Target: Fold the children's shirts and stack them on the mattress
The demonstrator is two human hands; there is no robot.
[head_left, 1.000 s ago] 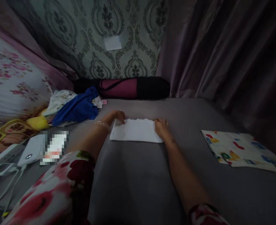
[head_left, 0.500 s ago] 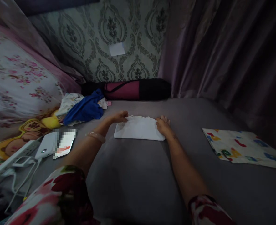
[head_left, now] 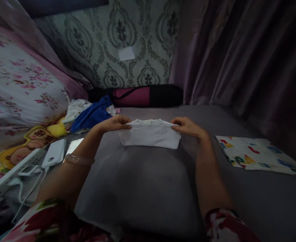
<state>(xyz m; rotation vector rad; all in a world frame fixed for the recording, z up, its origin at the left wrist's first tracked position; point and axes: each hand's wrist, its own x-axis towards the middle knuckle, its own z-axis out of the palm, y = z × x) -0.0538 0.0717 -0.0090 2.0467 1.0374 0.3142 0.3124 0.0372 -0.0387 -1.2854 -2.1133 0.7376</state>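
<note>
A folded white garment [head_left: 150,136] spans the gap between my hands over the grey bed sheet [head_left: 143,188]. What looks like its neckline runs along the top edge. My left hand [head_left: 116,123] pinches the upper left corner between thumb and fingers. At the upper right corner, my right hand [head_left: 187,126] pinches the cloth the same way. The top edge is drawn fairly straight, and the lower part hangs down with rounded corners. Whether its bottom touches the sheet I cannot tell.
A folded cloth with colourful prints [head_left: 258,153] lies to the right. Blue clothing [head_left: 94,116] is heaped at the back left. A power strip [head_left: 17,171], white power bank [head_left: 54,153] and phone [head_left: 74,145] lie left. A maroon-black long bag [head_left: 135,96] rests along the wall.
Both hands have gone from lying at the white garment's sides to pinching its top corners. Its upper edge is now lifted and pulled wider, and my forearms have spread apart.
</note>
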